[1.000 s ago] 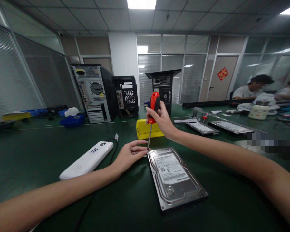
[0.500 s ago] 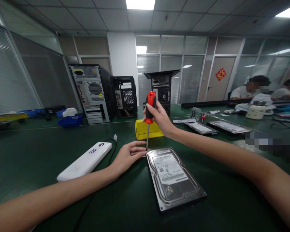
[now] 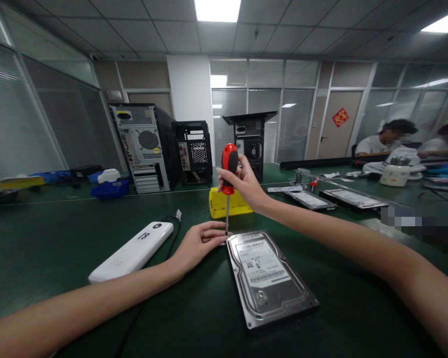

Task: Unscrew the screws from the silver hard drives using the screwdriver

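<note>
A red and black screwdriver (image 3: pixel 229 166) stands nearly upright, its handle wrapped by the fingers of my right hand (image 3: pixel 246 184). Its tip meets the far left corner of a silver hard drive (image 3: pixel 267 283), which lies label up on the green table (image 3: pixel 194 318). Beside that corner is my left hand (image 3: pixel 199 243), fingers pressed together around the screwdriver tip; what they hold, if anything, is too small to make out. Behind the shaft sits a yellow tray (image 3: pixel 218 205).
A white power bank (image 3: pixel 132 253) with a black cable lies left. Computer cases (image 3: pixel 160 149) stand at the back. More hard drives (image 3: pixel 354 197) lie right, near a jar (image 3: pixel 394 174). Two people sit far right. Blue trays (image 3: pixel 110 189) are at the left.
The screwdriver handle has turned, and the fingers of my right hand have shifted on it. My left hand and the hard drive stay in place. The view has tilted slightly upward.
</note>
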